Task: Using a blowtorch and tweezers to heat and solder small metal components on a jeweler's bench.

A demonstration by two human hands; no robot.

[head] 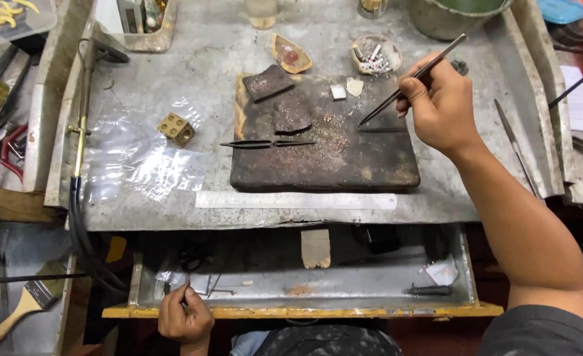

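Metal-sheeted tabletop (192, 66), scuffed and grey, with raised edges. Below its front edge an open metal drawer (344, 283) with a yellowed wooden lip. Mid-tabletop sits a dark charred soldering block (344, 158); two smaller charred slabs lie on its upper left part, fine debris scattered across it. A steel ruler (296, 200) lies flat just in front of the block. Crumpled clear plastic bag (143, 165) left of the block, a brass dice-like cube (177, 128) on it. Torch with black hose (79, 132) runs along the left edge. Right hand (440, 105) is clenched around long tweezers (413, 79), tips pointing down-left, over the block's upper right area; touching or not, cannot tell. A second pair of dark tweezers (268, 144) lies flat on the block. Left hand (184, 320) is at the drawer's front left corner, fingers curled on something thin and dark; cannot tell what.
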